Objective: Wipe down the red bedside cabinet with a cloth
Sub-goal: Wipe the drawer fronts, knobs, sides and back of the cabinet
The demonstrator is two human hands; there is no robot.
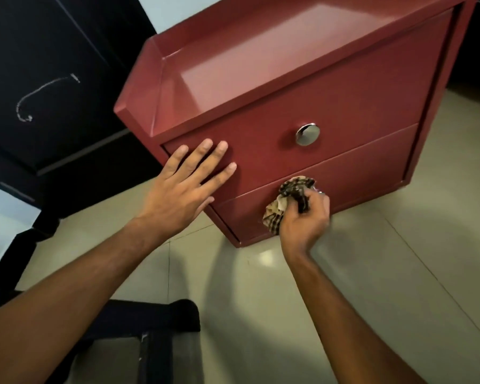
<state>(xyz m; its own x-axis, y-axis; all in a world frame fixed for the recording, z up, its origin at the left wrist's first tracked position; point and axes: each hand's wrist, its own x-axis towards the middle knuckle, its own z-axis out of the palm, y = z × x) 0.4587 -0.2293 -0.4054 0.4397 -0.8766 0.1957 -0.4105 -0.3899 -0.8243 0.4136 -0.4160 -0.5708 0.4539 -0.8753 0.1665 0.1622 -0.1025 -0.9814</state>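
The red bedside cabinet point(330, 87) stood on the tiled floor point(261, 286). Our left hand point(183, 187) lay flat, fingers straight, on the upper drawer point(358, 106). Our right hand point(306, 217) gripped a crumpled checked cloth point(284, 199) against the lower drawer point(372, 173).

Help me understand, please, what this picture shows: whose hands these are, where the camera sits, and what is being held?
There is no machine here: a person works with bare hands. The one picture comes from a wide-angle camera worn on their head, looking forward and down. The red bedside cabinet stands on a pale tiled floor. The left hand lies flat, fingers straight, on the upper drawer front, left of its round metal knob. The right hand has a crumpled checked cloth in its grip, held against the lower drawer front. Dark furniture stands at the left.
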